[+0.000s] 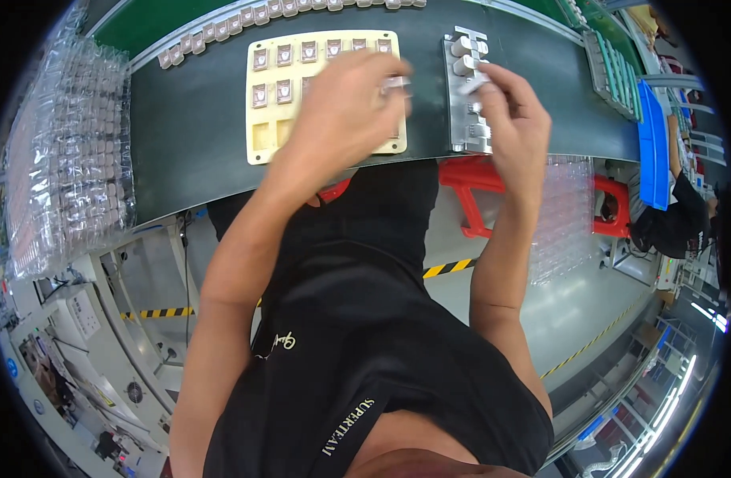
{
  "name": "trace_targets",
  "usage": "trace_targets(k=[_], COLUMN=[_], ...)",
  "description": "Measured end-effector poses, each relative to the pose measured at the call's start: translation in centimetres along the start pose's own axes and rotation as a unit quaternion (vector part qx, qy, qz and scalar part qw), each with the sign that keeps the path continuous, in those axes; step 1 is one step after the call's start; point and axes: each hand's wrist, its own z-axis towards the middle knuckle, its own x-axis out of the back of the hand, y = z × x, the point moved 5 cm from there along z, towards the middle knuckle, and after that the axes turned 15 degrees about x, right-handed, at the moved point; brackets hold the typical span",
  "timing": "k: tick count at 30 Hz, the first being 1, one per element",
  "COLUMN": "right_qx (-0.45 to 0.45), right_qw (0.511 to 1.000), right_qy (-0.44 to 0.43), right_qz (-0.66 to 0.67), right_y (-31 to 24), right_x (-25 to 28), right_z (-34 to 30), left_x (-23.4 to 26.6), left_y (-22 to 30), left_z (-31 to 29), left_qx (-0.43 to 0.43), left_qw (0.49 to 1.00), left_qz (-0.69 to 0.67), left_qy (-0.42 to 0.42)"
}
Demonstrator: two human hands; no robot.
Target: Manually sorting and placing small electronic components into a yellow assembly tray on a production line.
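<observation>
The cream tray sits on the dark counter at the upper centre of the frame. Over its right half is the left hand, blurred; I cannot tell whether its fingers grip anything. The right hand, at upper right, is the nearer one to the metal fixture, whose long axis runs up and down the picture. The right fingers pinch a white piece, tilted from lower left to upper right, left of the palm and over the fixture.
</observation>
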Motion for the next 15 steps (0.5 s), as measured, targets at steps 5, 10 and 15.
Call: trace_targets(k=[5,10,15], right_qx=[0.099,0.191,0.19], right_qw=[0.986,0.963,0.936], right_qy=[-0.126,-0.159,-0.19], right_qz=[-0.033,-0.104,-0.228], right_y=[-2.5,-3.0,-2.6], right_x=[-7.5,-11.4,-12.5], right_z=[-0.9,-1.8,-2.3], left_x=[5.1,4.5,3.9], left_y=[-4.2,-5.7,-5.8], left_z=[-4.6,-6.1,-5.5], left_qx=[0.119,0.055,0.066], left_qw=[0.991,0.988,0.984], left_qz=[0.059,0.108,0.129], left_qy=[0.025,0.093,0.102])
